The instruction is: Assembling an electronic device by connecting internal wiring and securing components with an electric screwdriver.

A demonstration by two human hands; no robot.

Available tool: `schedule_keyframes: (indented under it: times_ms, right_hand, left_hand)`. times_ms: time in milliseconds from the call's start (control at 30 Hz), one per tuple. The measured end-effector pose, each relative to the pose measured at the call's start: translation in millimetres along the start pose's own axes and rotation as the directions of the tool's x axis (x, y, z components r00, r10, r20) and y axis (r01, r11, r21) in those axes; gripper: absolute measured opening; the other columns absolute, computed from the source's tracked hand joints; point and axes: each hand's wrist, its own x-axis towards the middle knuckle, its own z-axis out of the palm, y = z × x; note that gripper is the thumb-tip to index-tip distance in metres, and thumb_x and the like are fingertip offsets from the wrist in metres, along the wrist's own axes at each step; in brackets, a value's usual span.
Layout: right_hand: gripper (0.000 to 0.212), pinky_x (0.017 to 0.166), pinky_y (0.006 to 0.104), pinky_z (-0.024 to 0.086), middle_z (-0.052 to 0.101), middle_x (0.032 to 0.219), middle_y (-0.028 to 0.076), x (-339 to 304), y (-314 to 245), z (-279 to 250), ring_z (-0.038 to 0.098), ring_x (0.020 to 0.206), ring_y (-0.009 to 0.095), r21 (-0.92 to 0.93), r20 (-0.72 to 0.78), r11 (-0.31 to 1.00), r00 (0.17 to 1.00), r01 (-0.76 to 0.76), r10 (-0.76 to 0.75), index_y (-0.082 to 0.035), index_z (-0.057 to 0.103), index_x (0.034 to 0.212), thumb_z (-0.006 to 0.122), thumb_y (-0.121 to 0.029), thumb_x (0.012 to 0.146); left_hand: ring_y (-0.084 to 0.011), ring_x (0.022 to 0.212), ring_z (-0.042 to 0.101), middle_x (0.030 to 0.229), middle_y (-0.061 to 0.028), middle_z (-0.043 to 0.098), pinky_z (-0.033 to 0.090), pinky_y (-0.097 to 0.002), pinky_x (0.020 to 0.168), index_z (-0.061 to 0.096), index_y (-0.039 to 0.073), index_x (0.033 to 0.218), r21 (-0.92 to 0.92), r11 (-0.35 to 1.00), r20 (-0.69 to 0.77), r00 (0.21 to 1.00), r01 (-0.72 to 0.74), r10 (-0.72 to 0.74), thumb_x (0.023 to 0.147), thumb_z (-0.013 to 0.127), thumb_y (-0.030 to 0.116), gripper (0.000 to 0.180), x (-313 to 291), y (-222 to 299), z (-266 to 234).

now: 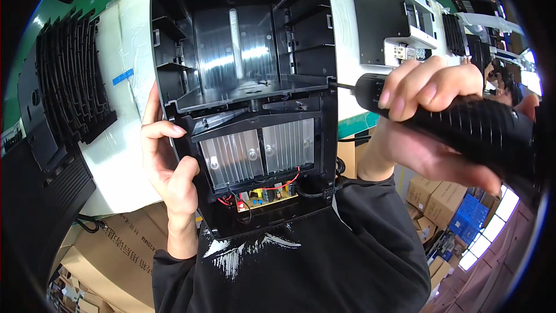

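Note:
In front of me stands a black plastic appliance housing [255,90], its open side facing up. Its upper bay has a shiny inner wall with a pale strip. Lower down sit two finned metal heat sinks [258,153] and a circuit board [266,200] with red and black wires. My left hand [168,168] grips the housing's left edge, fingers curled round it. Wrapped round a black electric screwdriver [475,124] is my right hand [431,90]. The tool lies nearly level, its bit touching or close to the housing's right edge; the screw there is too small to make out.
Stacked black plastic panels [75,75] lie left on the pale bench covering [127,35]. A black and white housing [394,20] stands at the far right. Cardboard boxes [440,200] and blue crates [472,217] are lower right; a large carton [116,249] is lower left.

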Motion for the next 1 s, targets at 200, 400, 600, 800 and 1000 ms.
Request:
schedule_keyframes:
  times_ms: [200,400,600,800,1000]
  right_hand:
    - [0.085,0.042,0.0275,0.043,0.046,0.06,0.008,3.6,-1.3,-9.9,0.049,0.048,0.016,-0.019,0.041,0.997,0.996,-0.077,0.078,0.0,0.046,0.081,0.044,-0.083,0.063]
    - [0.087,0.043,0.0281,0.042,0.046,0.058,0.007,-1.1,9.1,-9.6,0.049,0.048,0.015,0.045,-0.045,0.996,0.996,-0.077,0.079,-0.001,0.046,0.08,0.041,-0.086,0.061]
    - [0.087,0.042,0.028,0.041,0.046,0.067,0.005,0.3,-1.7,-9.1,0.048,0.049,0.015,-0.015,-0.02,0.998,0.998,-0.058,0.057,-0.001,0.046,0.08,0.039,-0.086,0.062]
    - [0.081,0.046,0.0287,0.041,0.047,0.074,0.007,-9.8,-18.5,3.2,0.049,0.052,0.017,0.041,-0.224,0.989,0.963,-0.141,0.147,0.002,0.045,0.087,0.049,-0.077,0.068]
    - [0.066,0.051,0.0212,0.037,0.043,0.057,0.002,-5.7,-89.6,-42.3,0.045,0.052,0.013,-0.006,-0.061,0.99,0.988,0.14,-0.14,-0.005,0.042,0.076,0.061,-0.068,0.066]
  left_hand:
    - [-0.0356,0.134,0.023,0.14,-0.0283,0.028,0.009,-0.0416,0.108,0.045,0.007,0.084,-0.012,0.999,-0.005,0.999,0.046,-0.046,0.049,0.038,-0.004,0.037,1.4,6.8,7.6]
    - [-0.0317,0.131,0.028,0.141,-0.0259,0.028,0.014,-0.0348,0.107,0.043,0.006,0.089,0.032,0.999,-0.001,0.999,0.033,-0.033,0.047,0.039,-0.003,0.042,-1.8,2.7,4.8]
    - [-0.0322,0.135,0.019,0.142,-0.0246,0.027,0.008,-0.035,0.108,0.043,0.006,0.09,-0.105,0.994,0.009,1.0,0.017,-0.017,0.047,0.039,-0.003,0.044,2.1,3.0,10.3]
    - [-0.0351,0.136,0.016,0.142,-0.024,0.027,0.007,-0.0443,0.109,0.049,0.006,0.087,-0.13,0.991,0.018,1.0,0.023,-0.021,0.053,0.042,-0.004,0.036,-1.1,4.6,1.7]
    - [-0.0341,0.136,0.016,0.142,-0.0238,0.026,0.007,-0.0405,0.11,0.048,0.005,0.085,-0.225,0.971,0.018,0.997,0.079,-0.077,0.052,0.039,-0.012,0.038,-1.7,9.4,4.5]
